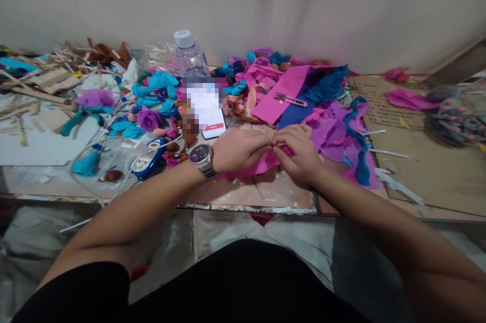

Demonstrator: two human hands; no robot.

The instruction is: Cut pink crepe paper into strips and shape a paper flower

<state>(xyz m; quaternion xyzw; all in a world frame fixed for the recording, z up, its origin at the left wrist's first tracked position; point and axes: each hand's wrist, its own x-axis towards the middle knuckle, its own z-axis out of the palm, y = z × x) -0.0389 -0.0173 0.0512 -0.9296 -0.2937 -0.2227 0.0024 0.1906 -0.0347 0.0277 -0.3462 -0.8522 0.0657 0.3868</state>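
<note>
Both hands meet over the front of the table, fingertips together on a small piece of pink crepe paper (284, 150). My left hand (241, 150), with a watch (201, 155) on its wrist, pinches the paper from the left. Closed around its other side is my right hand (298, 153), which partly hides it. A larger pink sheet (252, 167) shows beneath the hands. Just behind them lie pink-handled thread snips (291, 99) on a magenta sheet (277, 91). Crumpled purple paper (331, 130) is right of my right hand.
A lit phone (214, 120) lies left of the hands, near a plastic bottle (191, 54). Rolled paper flowers (149, 118), a white cable (81, 151) and a blue round object (149, 161) spread leftward. Wood scraps (53, 77) are far left; cardboard (436, 171) lies right.
</note>
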